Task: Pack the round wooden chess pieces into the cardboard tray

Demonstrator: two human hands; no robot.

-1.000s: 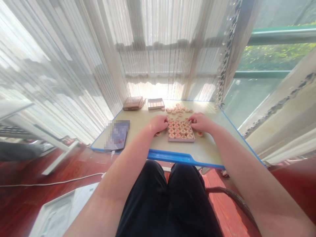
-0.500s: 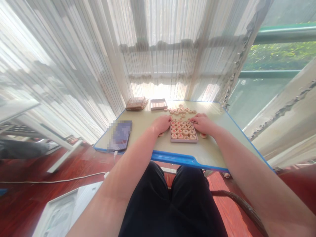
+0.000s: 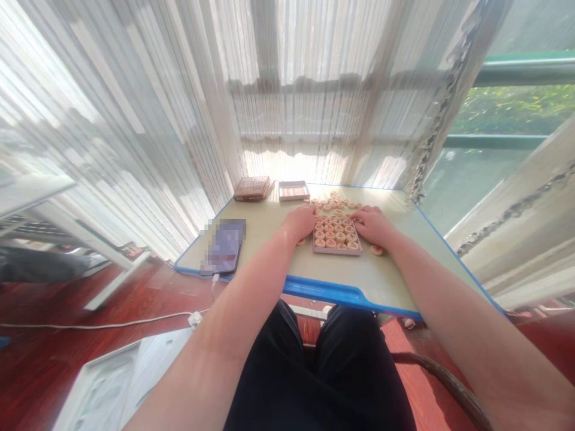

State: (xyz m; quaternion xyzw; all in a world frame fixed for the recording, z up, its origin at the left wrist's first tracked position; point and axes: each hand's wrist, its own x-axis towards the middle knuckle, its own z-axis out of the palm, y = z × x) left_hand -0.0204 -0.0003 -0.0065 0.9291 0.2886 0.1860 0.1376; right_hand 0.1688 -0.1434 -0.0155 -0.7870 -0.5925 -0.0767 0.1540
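A shallow tray packed with several round wooden chess pieces lies on the small table. My left hand rests curled against the tray's left edge, fingers closed near its far corner. My right hand lies at the tray's right edge, fingers bent over the far right pieces. What the fingertips grip, if anything, is hidden. Loose pieces lie scattered just beyond the tray, one piece sits by my right wrist, and another peeks out under my left hand.
A phone lies on the table's left side with a cable hanging off. A brown box and an open lid sit at the far edge by the sheer curtain. A white case lies on the red floor.
Both hands stay at the tray's sides; the view has shifted slightly so the table sits further right and higher. No piece has visibly moved.
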